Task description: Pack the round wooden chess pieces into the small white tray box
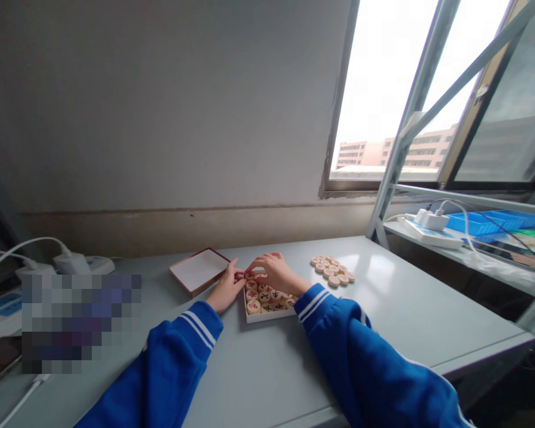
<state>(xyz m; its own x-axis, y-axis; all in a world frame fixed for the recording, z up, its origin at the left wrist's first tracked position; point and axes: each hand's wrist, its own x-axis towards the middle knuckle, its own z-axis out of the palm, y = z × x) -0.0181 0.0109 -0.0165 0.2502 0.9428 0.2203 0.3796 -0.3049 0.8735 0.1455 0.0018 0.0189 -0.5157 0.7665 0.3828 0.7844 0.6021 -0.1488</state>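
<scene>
A shallow white box [271, 317] holds several round wooden Chinese chess pieces [254, 307] marked with red and black characters. My left hand [226, 289] is at the box's far left corner, its fingers closed on the side wall. Over the back of the box reaches my right hand [276, 274], fingers bent down and closed around a chess piece [249, 276] by that same corner; its palm and wrist hide part of the box. To the left lies the box lid [200, 271], white inside with a brown rim.
More chess pieces [332, 270] lie in a close group on the grey table [383, 303], right of the box. Power strips with white plugs [71, 263] and a phone [0, 359] are at the left. A metal frame [386, 205] and a shelf with blue trays [485, 222] stand on the right.
</scene>
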